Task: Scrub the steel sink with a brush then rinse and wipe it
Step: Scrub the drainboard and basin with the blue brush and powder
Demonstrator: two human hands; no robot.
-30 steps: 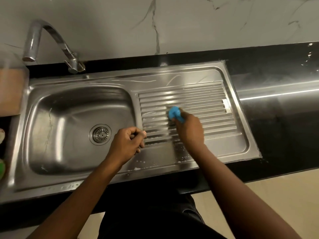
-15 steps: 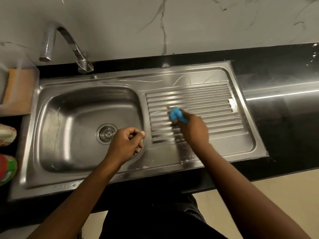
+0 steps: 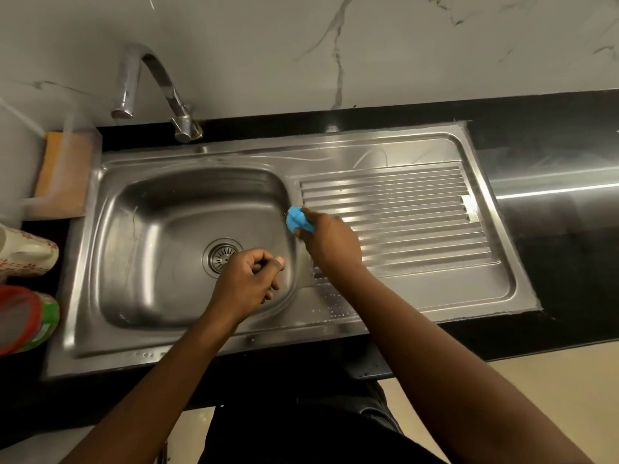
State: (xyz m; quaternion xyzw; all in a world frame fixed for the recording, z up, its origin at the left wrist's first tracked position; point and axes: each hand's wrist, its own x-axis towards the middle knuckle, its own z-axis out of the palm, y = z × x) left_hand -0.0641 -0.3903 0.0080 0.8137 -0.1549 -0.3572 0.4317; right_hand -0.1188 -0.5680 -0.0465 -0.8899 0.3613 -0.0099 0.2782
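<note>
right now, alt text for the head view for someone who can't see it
A person's right hand holds a blue brush at the left edge of the ribbed steel drainboard, while the left hand is curled over the sink basin.

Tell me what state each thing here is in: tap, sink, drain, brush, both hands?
Curved chrome tap: off, no water running.
Steel sink: flecked with droplets near its front rim.
Round drain strainer: seated in the basin, uncovered.
Small blue brush: gripped by the right hand, at the ribbed drainboard's left edge.
Left hand: curled in a fist over the basin, nothing seen in it.
</note>
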